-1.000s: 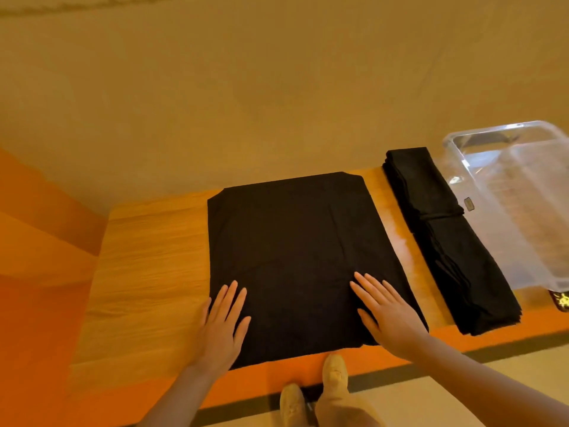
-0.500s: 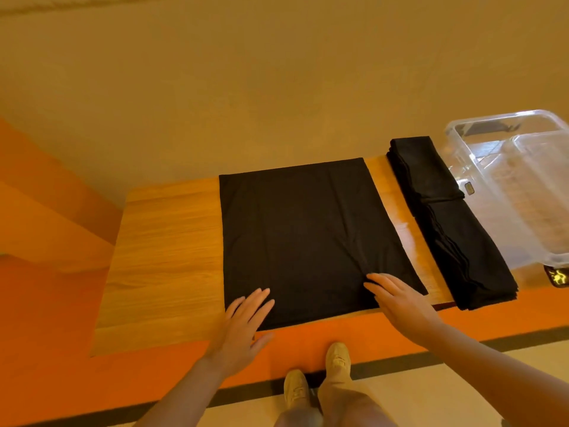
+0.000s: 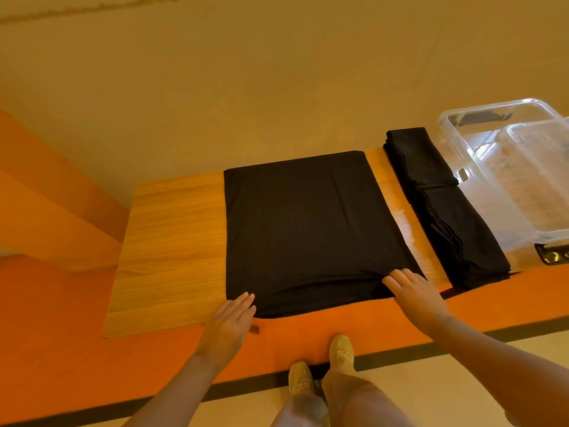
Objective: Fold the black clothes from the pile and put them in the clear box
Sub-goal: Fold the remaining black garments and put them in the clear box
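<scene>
- A wood-grain surface (image 3: 172, 241) with an orange near edge stands against a plain tan wall; beige floor lies below it.
- A black garment (image 3: 308, 229) lies flat in the middle of the surface as a broad rectangle, smooth matte cloth, with slight wrinkles along its near edge.
- To its right, a pile of black clothes (image 3: 446, 211) forms a long, narrow layered stack, apart from the flat garment.
- A clear box (image 3: 462, 140) of glossy see-through plastic with rounded corners sits at the far right, touching the pile.
- The left hand (image 3: 229, 326) lies at the garment's near left corner, fingers straight and pressed together, tips touching the cloth.
- The right hand (image 3: 415, 298) rests palm-down on the near right corner, fingers straight and slightly spread.
- Two beige shoes (image 3: 320, 365) show on the floor below.
</scene>
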`<state>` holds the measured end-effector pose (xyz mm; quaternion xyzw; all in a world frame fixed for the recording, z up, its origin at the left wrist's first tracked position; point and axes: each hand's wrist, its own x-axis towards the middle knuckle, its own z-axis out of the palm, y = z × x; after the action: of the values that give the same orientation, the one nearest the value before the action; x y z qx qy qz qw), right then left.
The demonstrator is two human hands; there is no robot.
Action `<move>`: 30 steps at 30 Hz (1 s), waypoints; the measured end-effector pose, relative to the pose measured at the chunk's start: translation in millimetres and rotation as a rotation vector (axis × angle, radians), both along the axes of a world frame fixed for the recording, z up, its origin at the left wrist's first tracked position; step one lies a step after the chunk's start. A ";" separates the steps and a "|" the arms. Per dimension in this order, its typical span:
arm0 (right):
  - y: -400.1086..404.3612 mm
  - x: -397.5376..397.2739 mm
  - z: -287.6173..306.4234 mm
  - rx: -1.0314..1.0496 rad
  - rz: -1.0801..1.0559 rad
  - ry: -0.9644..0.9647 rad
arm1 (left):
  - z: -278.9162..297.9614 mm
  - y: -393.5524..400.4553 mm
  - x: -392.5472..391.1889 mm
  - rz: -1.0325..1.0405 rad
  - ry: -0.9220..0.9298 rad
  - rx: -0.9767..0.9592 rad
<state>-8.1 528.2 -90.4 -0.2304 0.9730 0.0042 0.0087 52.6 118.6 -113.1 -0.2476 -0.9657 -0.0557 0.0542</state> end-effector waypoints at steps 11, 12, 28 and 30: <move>8.0 10.8 23.5 -0.342 -0.097 0.067 | 44.4 -6.9 -3.1 0.170 -0.015 0.304; 8.8 8.4 28.3 -0.378 -0.121 0.052 | 49.1 -6.8 -6.6 0.184 -0.006 0.316; 24.0 -38.3 105.9 -0.729 -0.403 -0.176 | 108.5 -47.1 -35.1 0.343 0.012 0.659; 16.3 -47.7 122.7 -0.834 -0.433 -0.177 | 119.7 -46.9 -40.8 0.449 -0.025 0.769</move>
<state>-55.7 544.5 32.3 -0.0058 0.9130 -0.4080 -0.0008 11.8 71.7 6.6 0.0070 -0.9052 -0.4006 0.1416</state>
